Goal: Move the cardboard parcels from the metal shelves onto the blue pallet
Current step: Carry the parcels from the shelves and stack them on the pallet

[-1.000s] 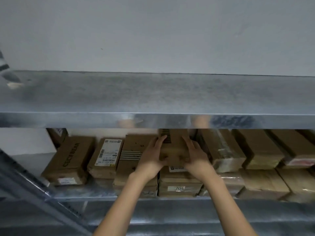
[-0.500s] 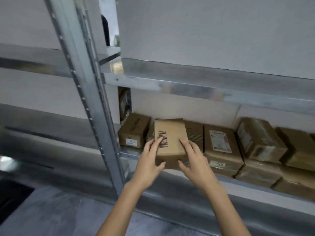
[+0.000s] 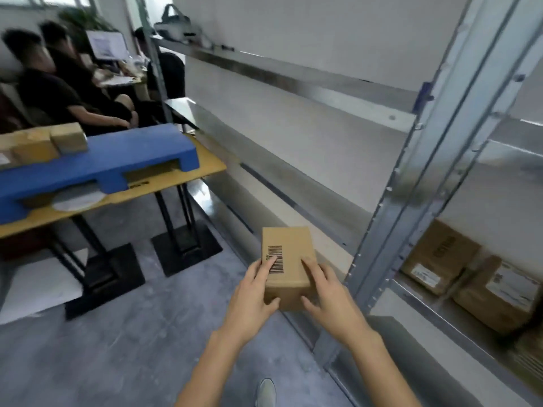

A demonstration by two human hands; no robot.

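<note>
Head view: upright (image 3: 411, 205) beside box (image 3: 293, 245); pallet (image 3: 117, 163) with parcels (image 3: 44, 142) on table (image 3: 205, 167) at left. Left hand (image 3: 252, 298) and right hand (image 3: 332, 301) grip box, fingers spread on top, thumbs on front.

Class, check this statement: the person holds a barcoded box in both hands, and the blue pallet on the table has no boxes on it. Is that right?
Not quite. The blue pallet on the table already carries several boxes, as the head view shows. The rest stands: the left hand and right hand hold the barcoded box.
</note>
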